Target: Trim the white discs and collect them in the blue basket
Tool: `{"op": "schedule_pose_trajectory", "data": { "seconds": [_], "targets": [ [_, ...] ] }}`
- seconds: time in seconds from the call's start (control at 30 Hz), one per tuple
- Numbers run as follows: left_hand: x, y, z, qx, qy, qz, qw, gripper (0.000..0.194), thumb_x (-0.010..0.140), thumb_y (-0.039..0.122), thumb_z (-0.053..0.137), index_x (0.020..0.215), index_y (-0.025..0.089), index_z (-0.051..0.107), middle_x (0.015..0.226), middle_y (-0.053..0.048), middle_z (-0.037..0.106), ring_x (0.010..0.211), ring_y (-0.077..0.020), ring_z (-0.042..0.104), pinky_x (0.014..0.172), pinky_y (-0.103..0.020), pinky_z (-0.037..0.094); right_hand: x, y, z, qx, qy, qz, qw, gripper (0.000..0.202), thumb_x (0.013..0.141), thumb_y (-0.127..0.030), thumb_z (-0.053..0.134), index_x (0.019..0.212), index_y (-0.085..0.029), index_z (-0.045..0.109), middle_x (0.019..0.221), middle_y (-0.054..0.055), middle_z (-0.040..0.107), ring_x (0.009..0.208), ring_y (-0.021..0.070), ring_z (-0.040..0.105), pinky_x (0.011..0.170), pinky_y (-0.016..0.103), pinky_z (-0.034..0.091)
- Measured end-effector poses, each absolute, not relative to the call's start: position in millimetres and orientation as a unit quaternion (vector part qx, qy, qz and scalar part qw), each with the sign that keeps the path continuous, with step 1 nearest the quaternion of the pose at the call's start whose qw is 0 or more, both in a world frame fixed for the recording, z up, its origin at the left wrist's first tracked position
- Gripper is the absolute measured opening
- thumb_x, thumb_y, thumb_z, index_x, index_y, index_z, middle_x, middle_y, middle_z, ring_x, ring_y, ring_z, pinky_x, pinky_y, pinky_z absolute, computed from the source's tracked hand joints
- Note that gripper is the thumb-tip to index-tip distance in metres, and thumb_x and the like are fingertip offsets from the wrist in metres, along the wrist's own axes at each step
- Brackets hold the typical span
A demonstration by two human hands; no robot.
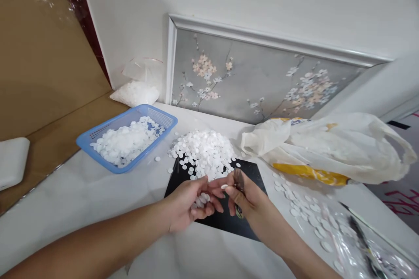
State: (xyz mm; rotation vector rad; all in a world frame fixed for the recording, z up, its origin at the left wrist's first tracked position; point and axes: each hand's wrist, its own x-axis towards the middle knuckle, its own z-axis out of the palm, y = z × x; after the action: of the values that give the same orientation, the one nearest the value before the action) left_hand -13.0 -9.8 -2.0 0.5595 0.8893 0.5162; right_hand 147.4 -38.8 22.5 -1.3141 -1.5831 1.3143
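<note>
Left hand [185, 202] is curled round a bunch of small flat white oval discs [201, 200]; right hand [251, 194] grips a dark metal tool [239, 178] and looks to be pinching one disc too. Loose white heap [211, 148] at 12 o'clock, partly on a flat black mat [247, 224]. If those left fingers loosen, discs could spill. Can't make out the tool, fingers hide most of it.

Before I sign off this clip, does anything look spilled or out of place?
A couple of white discs lie loose on the tabletop between the blue basket and the heap; apart from both, they look strayed.
</note>
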Motion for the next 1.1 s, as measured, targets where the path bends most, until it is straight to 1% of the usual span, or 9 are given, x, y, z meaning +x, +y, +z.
{"op": "schedule_pose_trajectory", "data": {
  "seconds": [0.13, 0.3, 0.4, 0.5, 0.63, 0.73, 0.8, 1.0, 1.1],
  "targets": [
    [-14, -13, 2, 0.404, 0.425, 0.273, 0.762, 0.029, 0.077, 0.044, 0.061, 0.088, 0.017, 0.062, 0.048, 0.004, 0.049, 0.042, -0.0058, 0.038, 0.041, -0.017, 0.019, 156, -46, 11, -0.457, -0.446, 0.676, 0.368, 0.027, 0.086, -0.040, 0.056, 0.075, -0.019, 0.043, 0.059, -0.007, 0.043, 0.042, 0.0040, 0.026, 0.040, 0.018, 0.017],
    [-14, -13, 8, 0.566, 0.359, 0.289, 0.684, 0.020, 0.074, 0.032, 0.068, 0.087, 0.018, 0.071, 0.052, 0.006, 0.045, 0.048, -0.0058, 0.037, 0.050, -0.020, 0.029, 158, -54, 1, -0.402, -0.277, 0.789, 0.373, 0.034, 0.068, -0.034, 0.076, 0.070, -0.016, 0.048, 0.057, -0.007, 0.046, 0.040, 0.0008, 0.021, 0.036, 0.016, 0.010],
    [-12, -14, 5, 0.578, 0.323, 0.290, 0.691, 0.016, 0.072, 0.028, 0.071, 0.082, 0.016, 0.072, 0.060, 0.002, 0.056, 0.058, -0.0089, 0.050, 0.058, -0.021, 0.036, 154, -56, -4, -0.368, -0.236, 0.822, 0.363, 0.035, 0.062, -0.032, 0.080, 0.065, -0.016, 0.049, 0.049, -0.009, 0.040, 0.036, 0.0000, 0.018, 0.033, 0.015, 0.011],
    [-9, -14, 3, 0.554, 0.303, 0.300, 0.715, 0.015, 0.072, 0.028, 0.071, 0.076, 0.014, 0.069, 0.067, -0.002, 0.065, 0.065, -0.0125, 0.058, 0.063, -0.023, 0.040, 151, -57, -6, -0.358, -0.237, 0.829, 0.359, 0.035, 0.064, -0.035, 0.078, 0.067, -0.015, 0.050, 0.048, -0.009, 0.042, 0.034, -0.0004, 0.019, 0.031, 0.014, 0.013],
    [-9, -15, 7, 0.529, 0.341, 0.308, 0.714, 0.020, 0.077, 0.032, 0.067, 0.073, 0.015, 0.058, 0.062, -0.001, 0.065, 0.048, -0.0063, 0.046, 0.050, -0.019, 0.032, 155, -53, -4, -0.418, -0.344, 0.743, 0.392, 0.037, 0.080, -0.053, 0.059, 0.077, -0.017, 0.050, 0.053, -0.004, 0.053, 0.031, 0.0025, 0.028, 0.029, 0.015, 0.015],
    [-9, -17, 11, 0.491, 0.359, 0.270, 0.747, 0.020, 0.083, 0.035, 0.059, 0.079, 0.017, 0.051, 0.066, -0.002, 0.067, 0.041, -0.0034, 0.029, 0.041, -0.019, 0.019, 165, -52, 0, -0.506, -0.438, 0.626, 0.400, 0.037, 0.089, -0.056, 0.042, 0.089, -0.019, 0.050, 0.051, -0.007, 0.044, 0.036, 0.0055, 0.031, 0.033, 0.016, 0.019],
    [-8, -17, 13, 0.465, 0.365, 0.246, 0.768, 0.019, 0.085, 0.035, 0.056, 0.082, 0.018, 0.049, 0.069, -0.004, 0.069, 0.041, -0.0033, 0.027, 0.041, -0.019, 0.016, 172, -52, 1, -0.538, -0.495, 0.561, 0.389, 0.040, 0.091, -0.054, 0.037, 0.097, -0.019, 0.053, 0.056, -0.007, 0.038, 0.043, 0.0071, 0.034, 0.037, 0.017, 0.025],
    [-7, -16, 19, 0.395, 0.412, 0.210, 0.794, 0.019, 0.081, 0.031, 0.059, 0.082, 0.017, 0.047, 0.075, -0.010, 0.071, 0.041, -0.0020, 0.029, 0.042, -0.021, 0.012, 178, -56, -2, -0.561, -0.680, 0.353, 0.313, 0.044, 0.096, -0.041, 0.031, 0.131, -0.021, 0.050, 0.079, 0.003, 0.055, 0.070, 0.0156, 0.056, 0.063, 0.026, 0.048],
    [-8, -15, 20, 0.374, 0.418, 0.205, 0.802, 0.019, 0.080, 0.030, 0.058, 0.081, 0.016, 0.046, 0.077, -0.010, 0.071, 0.042, -0.0018, 0.030, 0.044, -0.021, 0.012, 177, -59, -7, -0.537, -0.751, 0.252, 0.291, 0.044, 0.097, -0.036, 0.030, 0.135, -0.020, 0.047, 0.075, 0.003, 0.055, 0.061, 0.0138, 0.057, 0.056, 0.023, 0.050]
  ]
}}
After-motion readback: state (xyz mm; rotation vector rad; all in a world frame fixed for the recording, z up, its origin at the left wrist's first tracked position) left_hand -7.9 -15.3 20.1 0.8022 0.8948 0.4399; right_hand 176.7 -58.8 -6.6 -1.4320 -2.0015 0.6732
